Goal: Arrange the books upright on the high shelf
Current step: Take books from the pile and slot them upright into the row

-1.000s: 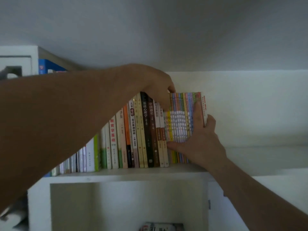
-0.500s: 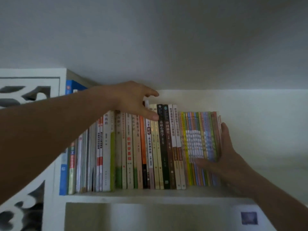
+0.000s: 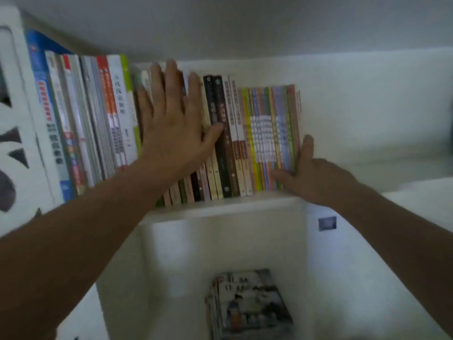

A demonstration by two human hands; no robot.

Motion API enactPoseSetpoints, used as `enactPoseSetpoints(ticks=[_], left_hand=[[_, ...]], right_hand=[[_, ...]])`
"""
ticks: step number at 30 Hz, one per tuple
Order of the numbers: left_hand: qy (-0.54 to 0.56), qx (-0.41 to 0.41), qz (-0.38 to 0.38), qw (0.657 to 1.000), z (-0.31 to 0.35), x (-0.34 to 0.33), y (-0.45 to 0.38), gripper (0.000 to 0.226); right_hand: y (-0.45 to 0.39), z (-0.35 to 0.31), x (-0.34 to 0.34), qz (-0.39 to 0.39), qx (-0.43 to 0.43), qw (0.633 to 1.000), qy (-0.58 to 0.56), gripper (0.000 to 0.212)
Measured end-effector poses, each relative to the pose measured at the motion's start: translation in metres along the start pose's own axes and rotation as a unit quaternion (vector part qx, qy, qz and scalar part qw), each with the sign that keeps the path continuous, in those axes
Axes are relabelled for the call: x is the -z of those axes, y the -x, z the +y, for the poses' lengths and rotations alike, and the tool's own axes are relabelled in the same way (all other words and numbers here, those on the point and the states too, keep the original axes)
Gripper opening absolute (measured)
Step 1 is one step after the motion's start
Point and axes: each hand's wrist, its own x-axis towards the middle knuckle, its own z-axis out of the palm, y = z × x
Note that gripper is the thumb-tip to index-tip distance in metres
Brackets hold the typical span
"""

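On the high shelf [image 3: 220,204], the left hand [image 3: 171,123] lay spread flat against the upright books [image 3: 225,133] while the right hand [image 3: 308,173] flatly braced the row's right end, probably heavy, stiff, toppling together.

left hand [image 3: 175,128] flat, right hand [image 3: 310,176] seemingly flat

high shelf [image 3: 220,207] | white | row of books [image 3: 235,133] standing upright
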Motion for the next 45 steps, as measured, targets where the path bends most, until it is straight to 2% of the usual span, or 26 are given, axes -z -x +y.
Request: enactPoseSetpoints(ticks=[2, 4, 6, 8, 10, 13, 15, 17, 19, 22, 25, 28, 32, 35, 37, 39, 41, 43, 45], left_hand=[[0.036, -0.029, -0.050, 0.998, 0.026, -0.014, 0.051, 0.091], [0.044, -0.095, -0.092, 0.990, 0.049, -0.023, 0.106, 0.090], [0.089, -0.133, -0.097, 0.982, 0.072, -0.027, 0.153, 0.084], [0.222, -0.143, -0.040, 0.964, 0.104, -0.032, 0.193, 0.061], [0.377, -0.138, -0.031, 0.915, 0.149, -0.043, 0.231, 0.040], [0.491, -0.165, -0.141, 0.844, 0.225, -0.072, 0.282, 0.032], [0.517, -0.148, -0.247, 0.806, 0.265, -0.099, 0.315, 0.035], [0.516, -0.147, -0.343, 0.771, 0.298, -0.127, 0.350, 0.041], [0.504, -0.147, -0.414, 0.744, 0.329, -0.152, 0.383, 0.042], [0.477, -0.167, -0.473, 0.721, 0.384, -0.185, 0.422, 0.035], [0.458, -0.201, -0.526, 0.688, 0.446, -0.216, 0.448, 0.033], [0.427, -0.230, -0.578, 0.656, 0.515, -0.246, 0.465, 0.038], [0.391, -0.236, -0.634, 0.625, 0.605, -0.282, 0.470, 0.049], [0.367, -0.256, -0.656, 0.608, 0.664, -0.301, 0.467, 0.076], [0.335, -0.265, -0.691, 0.583, 0.695, -0.307, 0.466, 0.096], [0.331, -0.236, -0.719, 0.563, 0.715, -0.313, 0.471, 0.104], [0.319, -0.234, -0.717, 0.574, 0.724, -0.320, 0.478, 0.103], [0.301, -0.279, -0.691, 0.596, 0.727, -0.322, 0.481, 0.096], [0.288, -0.321, -0.646, 0.630, 0.727, -0.317, 0.481, 0.076]], right_hand=[[0.016, 0.007, -0.006, 0.034, 0.016, 0.997, 0.060, 0.101], [0.035, 0.025, -0.021, 0.164, 0.111, 0.975, 0.097, 0.085], [0.067, 0.051, -0.046, 0.243, 0.215, 0.943, 0.078, 0.067], [0.114, 0.084, -0.083, 0.209, 0.260, 0.942, 0.034, 0.063], [0.168, 0.127, -0.126, 0.115, 0.205, 0.972, -0.017, 0.064], [0.237, 0.207, -0.175, -0.050, 0.013, 0.998, -0.027, 0.066], [0.273, 0.272, -0.193, -0.144, -0.142, 0.979, -0.011, 0.068], [0.307, 0.330, -0.201, -0.200, -0.252, 0.947, 0.002, 0.071], [0.336, 0.382, -0.204, -0.224, -0.318, 0.921, 0.014, 0.069], [0.356, 0.448, -0.205, -0.258, -0.363, 0.895, 0.026, 0.063], [0.360, 0.513, -0.212, -0.246, -0.402, 0.882, 0.003, 0.055], [0.366, 0.570, -0.226, -0.246, -0.431, 0.868, 0.011, 0.060], [0.373, 0.616, -0.245, -0.331, -0.348, 0.874, 0.079, 0.065], [0.374, 0.635, -0.246, -0.375, -0.335, 0.863, 0.038, 0.070], [0.375, 0.642, -0.240, -0.360, -0.356, 0.862, -0.018, 0.066], [0.373, 0.646, -0.228, -0.313, -0.407, 0.854, -0.084, 0.058], [0.374, 0.648, -0.217, -0.238, -0.490, 0.826, -0.142, 0.046], [0.376, 0.648, -0.213, -0.179, -0.557, 0.791, -0.177, 0.036], [0.381, 0.650, -0.218, -0.135, -0.617, 0.730, -0.261, 0.028]])
